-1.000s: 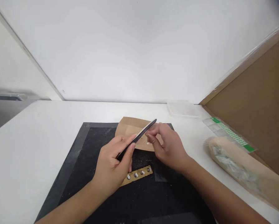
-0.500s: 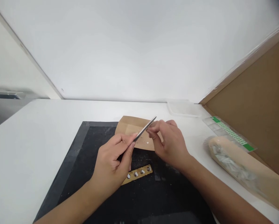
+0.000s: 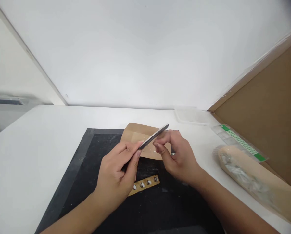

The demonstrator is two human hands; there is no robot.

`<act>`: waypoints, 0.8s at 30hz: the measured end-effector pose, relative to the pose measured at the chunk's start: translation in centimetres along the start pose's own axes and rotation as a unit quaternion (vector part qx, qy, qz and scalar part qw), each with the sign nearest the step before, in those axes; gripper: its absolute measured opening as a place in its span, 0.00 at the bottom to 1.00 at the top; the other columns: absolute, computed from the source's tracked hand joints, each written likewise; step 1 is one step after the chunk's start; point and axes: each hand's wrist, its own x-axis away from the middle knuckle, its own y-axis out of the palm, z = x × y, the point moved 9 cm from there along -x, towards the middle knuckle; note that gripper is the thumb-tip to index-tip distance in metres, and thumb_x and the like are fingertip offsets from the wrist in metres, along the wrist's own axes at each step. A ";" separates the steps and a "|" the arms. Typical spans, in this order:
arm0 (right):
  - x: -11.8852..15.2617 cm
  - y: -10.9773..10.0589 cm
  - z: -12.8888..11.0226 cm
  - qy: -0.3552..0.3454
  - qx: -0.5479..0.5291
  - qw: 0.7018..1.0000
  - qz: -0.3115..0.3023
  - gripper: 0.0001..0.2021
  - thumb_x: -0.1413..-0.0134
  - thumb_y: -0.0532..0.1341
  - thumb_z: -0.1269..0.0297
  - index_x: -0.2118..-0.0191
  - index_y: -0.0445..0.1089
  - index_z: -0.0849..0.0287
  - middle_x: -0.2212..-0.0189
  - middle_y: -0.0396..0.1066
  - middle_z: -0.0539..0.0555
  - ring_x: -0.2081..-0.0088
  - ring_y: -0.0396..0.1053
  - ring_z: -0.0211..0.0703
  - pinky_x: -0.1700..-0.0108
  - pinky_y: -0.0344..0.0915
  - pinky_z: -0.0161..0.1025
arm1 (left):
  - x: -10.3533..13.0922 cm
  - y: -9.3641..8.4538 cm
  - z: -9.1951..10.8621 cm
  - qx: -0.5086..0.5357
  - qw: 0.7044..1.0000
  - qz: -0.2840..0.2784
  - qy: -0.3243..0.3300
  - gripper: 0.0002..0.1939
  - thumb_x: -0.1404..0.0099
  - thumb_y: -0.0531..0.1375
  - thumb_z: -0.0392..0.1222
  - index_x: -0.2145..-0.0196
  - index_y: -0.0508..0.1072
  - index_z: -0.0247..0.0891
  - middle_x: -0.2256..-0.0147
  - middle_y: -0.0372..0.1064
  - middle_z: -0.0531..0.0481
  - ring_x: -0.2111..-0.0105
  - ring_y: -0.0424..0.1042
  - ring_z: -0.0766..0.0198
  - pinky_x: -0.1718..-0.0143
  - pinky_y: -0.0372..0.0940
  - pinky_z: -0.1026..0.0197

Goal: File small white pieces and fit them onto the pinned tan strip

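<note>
Between its thumb and fingers, my left hand [image 3: 120, 165] pinches a thin flat strip [image 3: 156, 134], pale on its upper face with a dark edge and rounded tip, resembling a nail file. It slants up to the right. Just beside its far end is my right hand [image 3: 177, 152], thumb and fingertips drawn together; anything they hold is hidden or too small to name. Under the strip lies a curved sheet of brown paper [image 3: 133, 133] with small white bits on it. A gold-brown bar [image 3: 145, 184] with a row of round, partly white spots lies below, partly covered by my left hand.
A black mat [image 3: 82, 175] covers the middle of the white table [image 3: 18, 156]. At right stand a tan tray [image 3: 264, 172] with clear plastic-like pieces and a transparent case [image 3: 243, 141] with a green label. A clear shallow tray [image 3: 191, 116] sits near the back wall.
The strip's far end reaches a little farther right, and its dark edge shows more. My right hand has shifted slightly right and down. The left hand keeps its grip.
</note>
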 end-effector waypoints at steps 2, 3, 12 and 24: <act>0.1 -0.2 0.4 0.011 -0.023 1.000 0.007 0.07 0.30 0.60 0.70 0.62 0.63 0.52 0.69 0.74 0.47 0.67 0.73 0.42 0.57 0.64 0.45 | 0.0 0.1 0.0 0.003 1.000 0.000 -0.003 0.19 0.24 0.58 0.31 0.40 0.78 0.41 0.80 0.65 0.56 0.71 0.72 0.63 0.66 0.68 0.63; 0.1 -0.3 0.5 0.014 -0.032 0.999 0.009 0.07 0.30 0.60 0.69 0.61 0.63 0.52 0.69 0.73 0.47 0.67 0.73 0.41 0.58 0.64 0.45 | 0.1 0.1 0.0 0.005 1.000 0.001 -0.003 0.19 0.24 0.58 0.31 0.40 0.78 0.41 0.80 0.65 0.56 0.71 0.72 0.63 0.67 0.67 0.63; 0.4 -0.4 1.1 0.021 -0.072 0.997 0.005 0.07 0.28 0.60 0.69 0.60 0.62 0.52 0.69 0.72 0.46 0.67 0.74 0.41 0.58 0.64 0.45 | 0.6 0.5 -1.2 0.012 0.999 -0.010 -0.037 0.18 0.23 0.58 0.34 0.40 0.78 0.42 0.75 0.70 0.55 0.75 0.70 0.67 0.69 0.67 0.64; 0.3 0.8 -1.1 -0.062 0.158 0.985 0.022 0.09 0.28 0.58 0.71 0.63 0.61 0.55 0.71 0.77 0.48 0.72 0.70 0.41 0.62 0.54 0.43 | 0.6 1.0 -1.4 0.027 0.999 -0.024 -0.038 0.18 0.22 0.57 0.34 0.39 0.78 0.40 0.76 0.69 0.56 0.76 0.70 0.70 0.70 0.67 0.67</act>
